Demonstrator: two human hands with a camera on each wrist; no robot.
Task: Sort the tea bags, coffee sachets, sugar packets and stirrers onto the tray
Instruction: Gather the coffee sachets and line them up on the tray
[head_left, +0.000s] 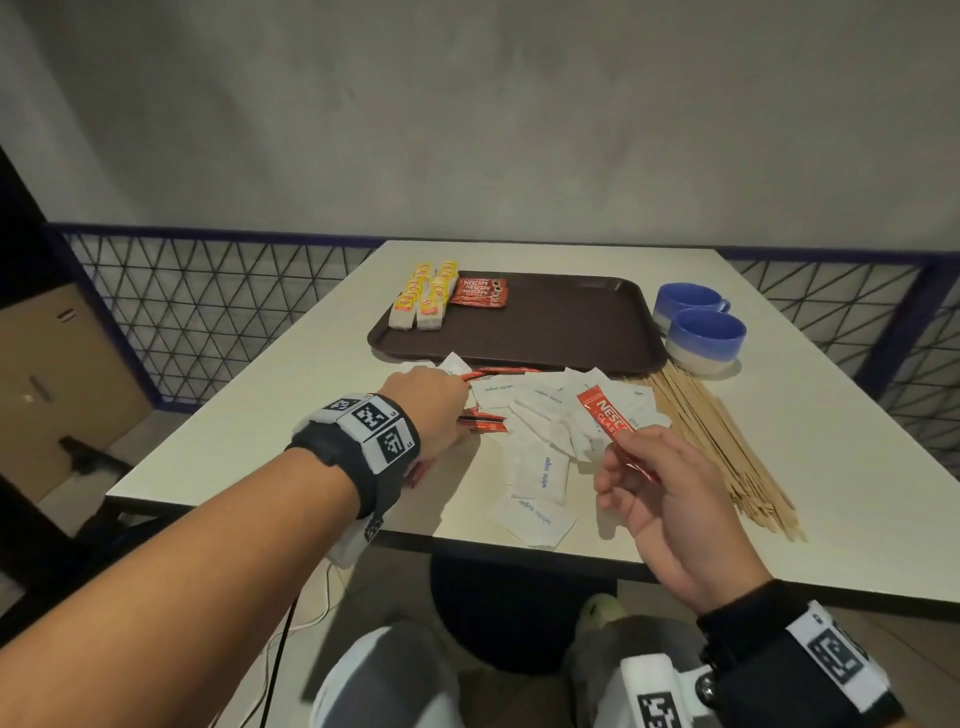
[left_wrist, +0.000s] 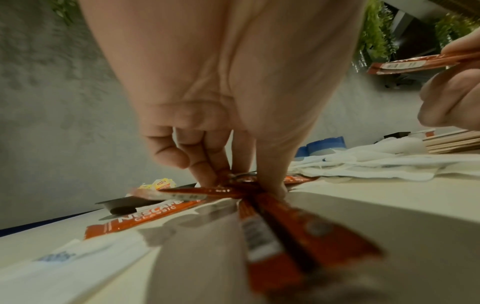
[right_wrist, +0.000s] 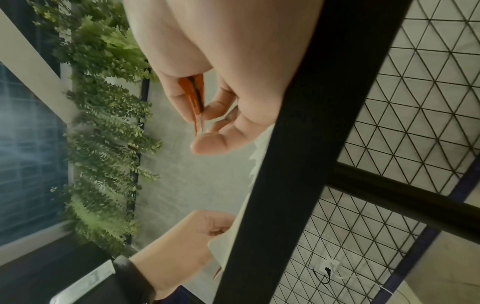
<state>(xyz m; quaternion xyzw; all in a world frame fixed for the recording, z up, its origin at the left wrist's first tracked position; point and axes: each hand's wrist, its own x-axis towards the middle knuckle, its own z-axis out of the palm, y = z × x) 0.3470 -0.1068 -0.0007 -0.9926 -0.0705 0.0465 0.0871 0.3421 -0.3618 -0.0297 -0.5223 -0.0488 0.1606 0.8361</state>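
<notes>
Left hand (head_left: 431, 410) low over the table (head_left: 831, 467), fingers curled down, pinching a fan of red coffee sachets (left_wrist: 259, 205) between fingertips (left_wrist: 205, 172) and thumb; ends splayed out over the tabletop toward the wrist camera. Right hand (head_left: 654, 493) raised above the near table edge, thumb and fingers nipping 1 red Nescafe sachet (head_left: 605, 413), upper end tilted up and to the left over the sugar.

On the brown tray (head_left: 571, 322), far left corner: 2 rows of yellow-tagged tea bags (head_left: 423, 299), hanging partly over the tray's left rim, and just beside them a small stack of red coffee sachets (head_left: 478, 292). Rest of the tray bare.

Between tray and near edge: a loose heap of white sugar packets (head_left: 540, 467), overlapping, several printed "white sugar", 1 close to the table's front edge. More red sachets lying among and under the packets near the left hand, 1 flat on the table reading Nescafe Classic (left_wrist: 145, 218) in the left wrist view.

Right of the heap: a spread bundle of wooden stirrers (head_left: 727, 447), far end touching the tray's near right corner. Beyond them, 2 blue-and-white cups (head_left: 701, 327) side by side, just right of the tray.

Around the table: wire-mesh railing (head_left: 208, 312), grey wall, cardboard box (head_left: 47, 384) at left.
</notes>
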